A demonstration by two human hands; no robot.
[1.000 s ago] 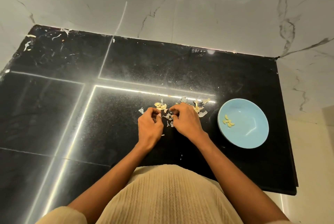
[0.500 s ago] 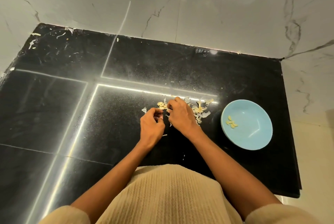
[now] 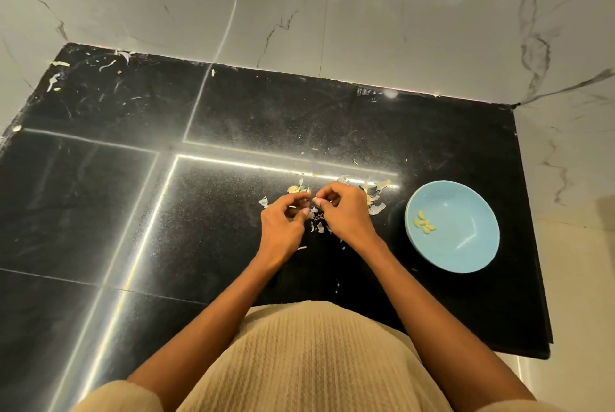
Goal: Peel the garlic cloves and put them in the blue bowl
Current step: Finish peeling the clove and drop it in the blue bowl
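The left hand (image 3: 281, 228) and the right hand (image 3: 346, 213) met over the middle of the black tabletop (image 3: 100, 212), fingertips nearly touching. Both had their fingers curled inward. A pale sliver, seemingly a garlic clove (image 3: 313, 200), showed at the right thumb and forefinger tips, so the right grip appeared to pinch it; it was too small to tell peel from flesh. The left thumb and forefinger were drawn together close to the same spot, but the curled fingers hid what lay between them, and I could not tell whether that grip held anything.

Papery garlic skins (image 3: 374, 202) lay scattered around the hands, mostly from 12 to 2 o'clock of them, partly covered by the right knuckles. A few yellowish pieces (image 3: 296, 189) at 12 o'clock of the left hand could have been unpeeled cloves or husk; glare from a bright reflected line across the stone blurred them.

The blue bowl (image 3: 466, 255) sat at 3 o'clock of the hands, apart from them, near the tabletop's right edge. A small cluster of peeled cloves (image 3: 423, 222) rested inside on its left slope.

More scraps (image 3: 55, 80) dotted the far left corner at 10 o'clock. A beige ribbed garment (image 3: 316, 361) filled the bottom, hiding the near edge of the tabletop and cutting off both arms at the frame.
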